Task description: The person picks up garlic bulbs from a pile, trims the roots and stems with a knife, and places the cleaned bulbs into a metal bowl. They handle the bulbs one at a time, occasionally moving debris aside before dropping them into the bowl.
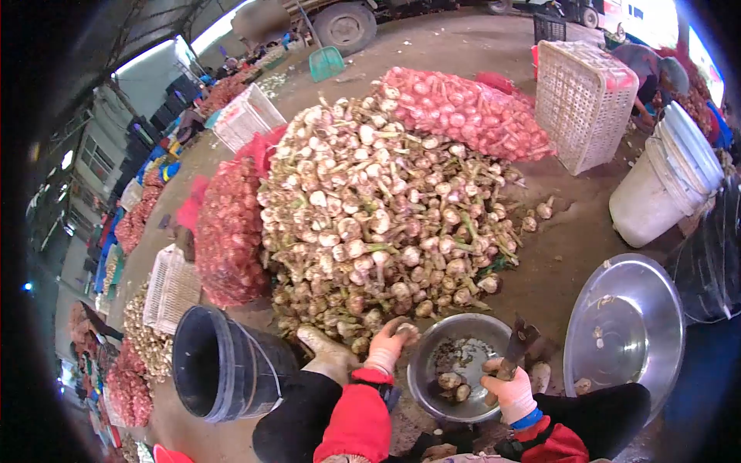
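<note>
My left hand [385,346], in a pale glove and red sleeve, is closed around a whitish garlic bulb [407,332] at the near edge of a large garlic heap [370,208]. My right hand [512,394], also gloved, grips a knife [522,337] whose wide dark blade points up and away. It is over the right rim of a metal basin [441,330]. A few garlic bulbs [450,381] and pale scraps lie in that basin, between my two hands.
A black bucket [202,363] tilts at the left, and a larger metal basin [625,328] leans at the right. White buckets [656,181], a white crate [579,104] and red mesh sacks of garlic [231,231] surround the heap. Another person [648,69] bends at the far right.
</note>
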The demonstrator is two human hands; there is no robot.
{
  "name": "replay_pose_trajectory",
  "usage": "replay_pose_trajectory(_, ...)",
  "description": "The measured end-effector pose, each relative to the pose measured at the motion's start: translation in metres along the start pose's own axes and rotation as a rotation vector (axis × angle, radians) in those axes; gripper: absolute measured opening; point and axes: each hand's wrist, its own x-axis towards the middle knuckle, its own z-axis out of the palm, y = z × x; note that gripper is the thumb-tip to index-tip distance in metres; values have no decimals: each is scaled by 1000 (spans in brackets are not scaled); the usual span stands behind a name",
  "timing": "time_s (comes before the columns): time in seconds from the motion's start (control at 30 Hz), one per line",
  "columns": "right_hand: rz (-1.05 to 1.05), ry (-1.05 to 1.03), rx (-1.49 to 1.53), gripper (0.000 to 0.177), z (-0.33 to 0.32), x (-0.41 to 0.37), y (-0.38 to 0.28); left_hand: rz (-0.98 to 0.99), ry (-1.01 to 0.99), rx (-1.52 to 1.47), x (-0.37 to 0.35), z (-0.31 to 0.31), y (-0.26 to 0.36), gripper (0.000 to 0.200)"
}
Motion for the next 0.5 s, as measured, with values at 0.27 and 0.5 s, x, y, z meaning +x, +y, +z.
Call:
replay_pose_trajectory(0.27, -118, -231, 148, 42, 18, -23, 15, 84, -308, 24, -140, 60, 37, 50)
replay_pose_trajectory(0.5, -87, -511, 94, 46, 10, -33, 15, 120, -143, 18, -167, 41, 14, 71)
